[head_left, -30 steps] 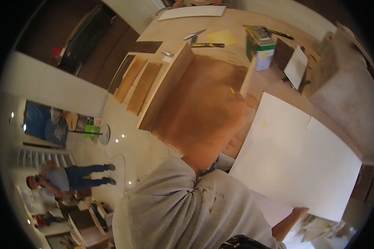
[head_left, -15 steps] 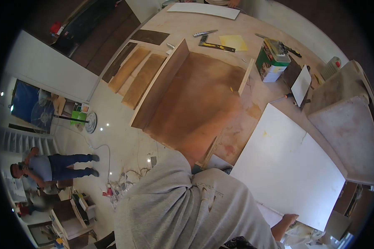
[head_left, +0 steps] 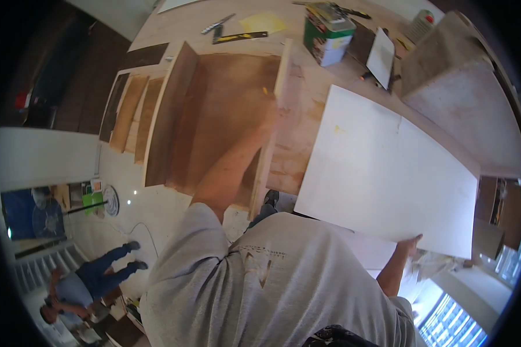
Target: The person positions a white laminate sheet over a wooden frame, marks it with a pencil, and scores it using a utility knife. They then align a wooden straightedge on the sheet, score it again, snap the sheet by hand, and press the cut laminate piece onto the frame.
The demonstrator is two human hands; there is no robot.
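Observation:
My left hand (head_left: pixel 271 111) is smeared by motion at the right side panel (head_left: pixel 282 75) of an open wooden box (head_left: pixel 226 87). A small yellow thing (head_left: pixel 265 91) shows at its fingers; I cannot make out what it is or how the fingers are placed. At the near edge of a large white board (head_left: pixel 388 168), my right hand (head_left: pixel 410 246) grips the rim, part of its fingers hidden. The box lies with its brown inside facing up, and its left side panel (head_left: pixel 171 115) stands upright.
Brown wood strips (head_left: pixel 128 113) lie left of the box. Beyond it are a try square (head_left: pixel 240 37), yellow paper (head_left: pixel 263 23) and a green-and-white tin (head_left: pixel 328 34). A bulky pale block (head_left: pixel 446 58) stands at right. Another person (head_left: pixel 78 283) is at lower left, near a fan (head_left: pixel 111 200).
My view has shifted and turned, so the table things sit further up and left. My left forearm now shows more fully over the box. My right hand stays at the white board's edge.

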